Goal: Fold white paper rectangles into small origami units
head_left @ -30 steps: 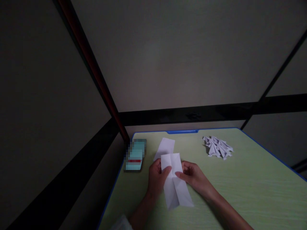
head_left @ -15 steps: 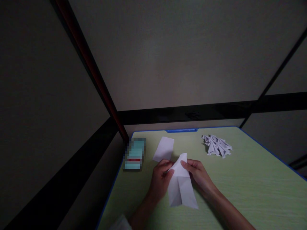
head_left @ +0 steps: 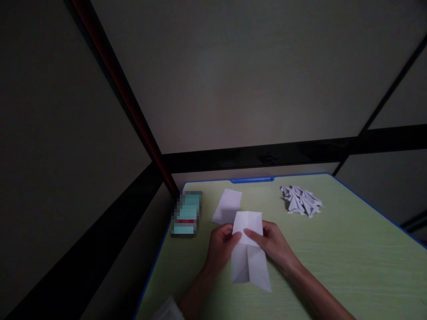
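Observation:
A white sheet of paper [head_left: 256, 264] with a lengthwise crease and a crosswise one is held up over the table between both hands. My left hand [head_left: 220, 246] grips its left edge, thumb on the front face and fingers behind. On the right edge, my right hand [head_left: 271, 242] pinches it the same way, its thumb lying near the middle crease. The fingers behind the paper are partly hidden. The paper's top edge is straight, and its lower half hangs down in two flaps split by the centre fold.
Beyond my left hand lies another white sheet [head_left: 228, 204]. A pixelated phone-like object [head_left: 187, 215] rests at the table's left edge. Several folded white paper pieces [head_left: 301, 202] are heaped at the back right. The pale green table [head_left: 350, 249] has a blue rim and stands against a panelled wall.
The top of the held paper was folded to a slanted peak; now it is opened out flat with a straight edge. My right thumb has shifted left across the paper.

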